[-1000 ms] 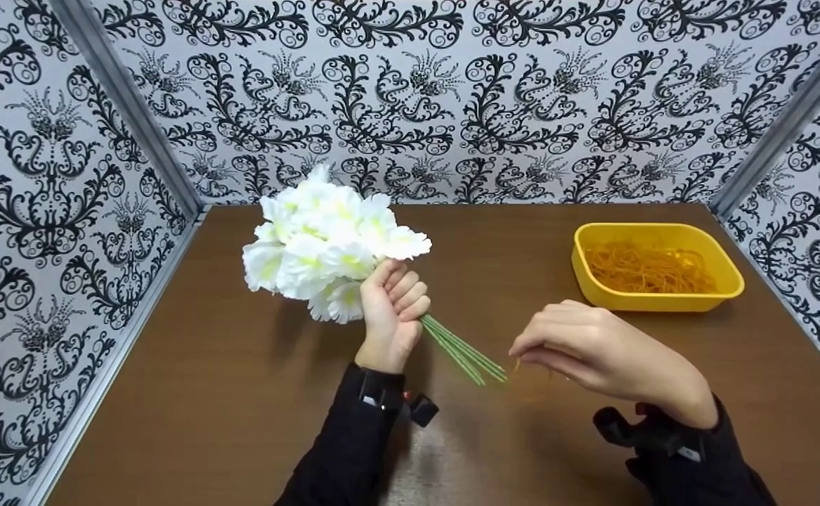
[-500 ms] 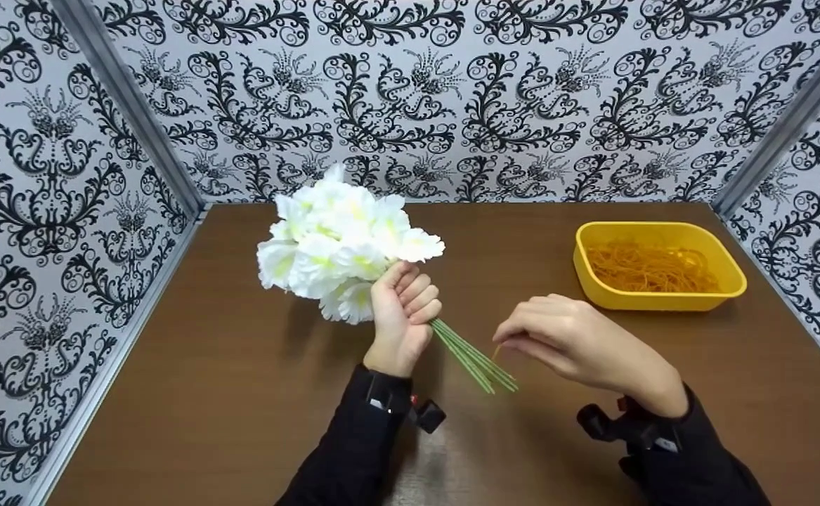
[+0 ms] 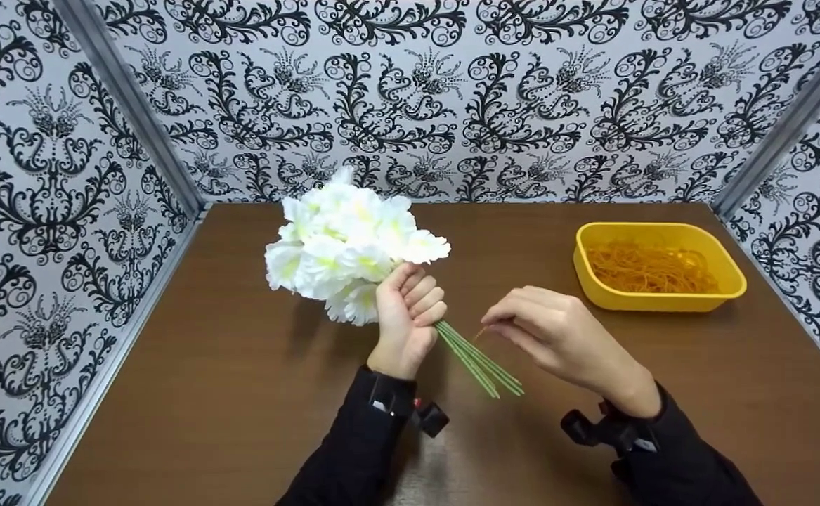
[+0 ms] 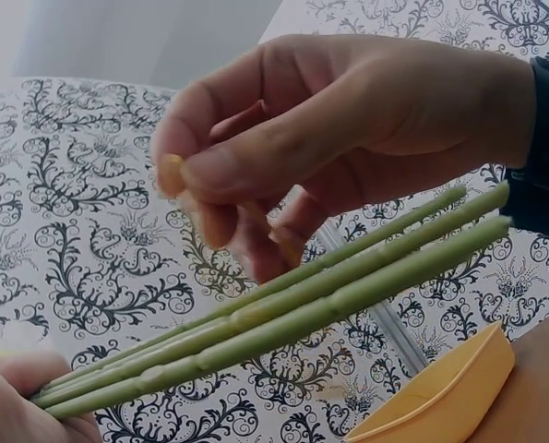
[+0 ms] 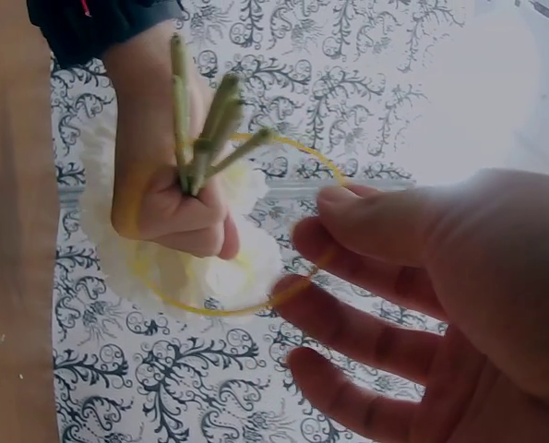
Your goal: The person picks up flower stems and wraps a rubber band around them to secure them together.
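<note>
My left hand (image 3: 410, 316) grips a bunch of white artificial flowers (image 3: 353, 246) just below the blooms. Their green stems (image 3: 480, 362) poke out of the fist, slanting down to the right with free ends. Close beside the stems, my right hand (image 3: 561, 337) pinches a thin yellow rubber band (image 5: 214, 312) between thumb and index finger. In the right wrist view the band hangs as a wide loop, and the stem ends and left fist show inside its outline. Seen from the left wrist, the right hand (image 4: 320, 138) is just behind the stems.
A yellow plastic tub (image 3: 662, 301) with a heap of rubber bands (image 3: 652, 268) stands at the back right of the brown table (image 3: 192, 393). Patterned panels (image 3: 410, 91) with metal edges enclose the table at the back and sides.
My right hand has moved left, bringing the rubber band up beside the stems. The left hand has shifted slightly right with the flowers still in its grip.
</note>
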Motion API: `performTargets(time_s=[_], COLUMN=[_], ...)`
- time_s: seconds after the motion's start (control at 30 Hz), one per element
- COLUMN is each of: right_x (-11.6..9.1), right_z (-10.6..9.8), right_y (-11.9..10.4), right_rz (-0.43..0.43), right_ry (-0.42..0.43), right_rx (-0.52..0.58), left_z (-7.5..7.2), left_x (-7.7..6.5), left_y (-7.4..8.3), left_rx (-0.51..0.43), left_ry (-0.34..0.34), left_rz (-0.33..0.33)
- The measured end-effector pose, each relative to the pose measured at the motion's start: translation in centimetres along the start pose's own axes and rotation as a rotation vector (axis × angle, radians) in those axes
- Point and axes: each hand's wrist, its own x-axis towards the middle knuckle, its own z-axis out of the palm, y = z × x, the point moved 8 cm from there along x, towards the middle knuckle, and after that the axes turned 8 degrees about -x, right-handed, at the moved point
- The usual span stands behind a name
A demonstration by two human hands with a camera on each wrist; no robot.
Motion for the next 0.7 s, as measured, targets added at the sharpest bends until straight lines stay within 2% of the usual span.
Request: performTargets(time_s=[0.2, 0.37, 0.47, 0.6, 0.7], right_x=[0.1, -0.2, -0.5, -1.0, -1.3], right_z=[-0.3, -1.0, -1.4, -1.4, -0.6], right_y=[0.6, 2.2, 3.4, 5.0, 5.9], right_rz=[0.039, 0.095, 0.126, 0.123, 0.08], right_ry=[0.078, 0.164, 0.185, 0.191, 0.208], right_rx=[-0.008, -0.022, -0.024, -0.025, -0.039], left_z=[0.0, 0.2, 0.6, 1.3, 1.7], left_x=[0.0, -0.2, -0.4, -0.8, -1.0], left_y=[-0.2, -0.3, -0.4, -0.2, 0.1], left_rx=[-0.004, 0.005, -0.007, -0.038, -0.068], left_ry=[0.006, 0.008, -0.007, -0.037, -0.051], left_rz=[-0.004, -0.021, -0.041, -0.064, -0.069])
